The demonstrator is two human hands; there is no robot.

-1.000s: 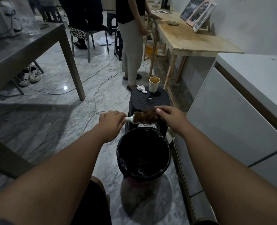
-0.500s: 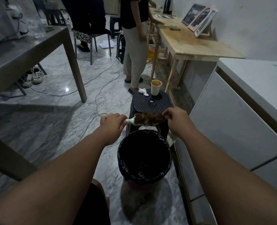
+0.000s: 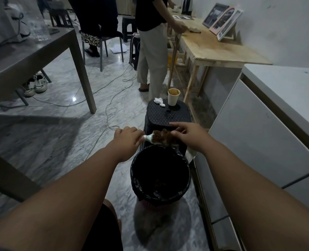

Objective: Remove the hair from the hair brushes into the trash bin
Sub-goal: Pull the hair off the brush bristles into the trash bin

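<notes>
Marble floor (image 3: 63, 127), bin (image 3: 160, 173) bag-lined. Hair brush (image 3: 154, 139) held over its far rim: handle gripped by left hand (image 3: 127, 140), hair (image 3: 163, 135) pinched by right hand (image 3: 188, 135).

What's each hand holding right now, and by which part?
Left hand grips the hair brush by its pale handle. Right hand pinches the brown hair on the brush head, above the trash bin.
</notes>
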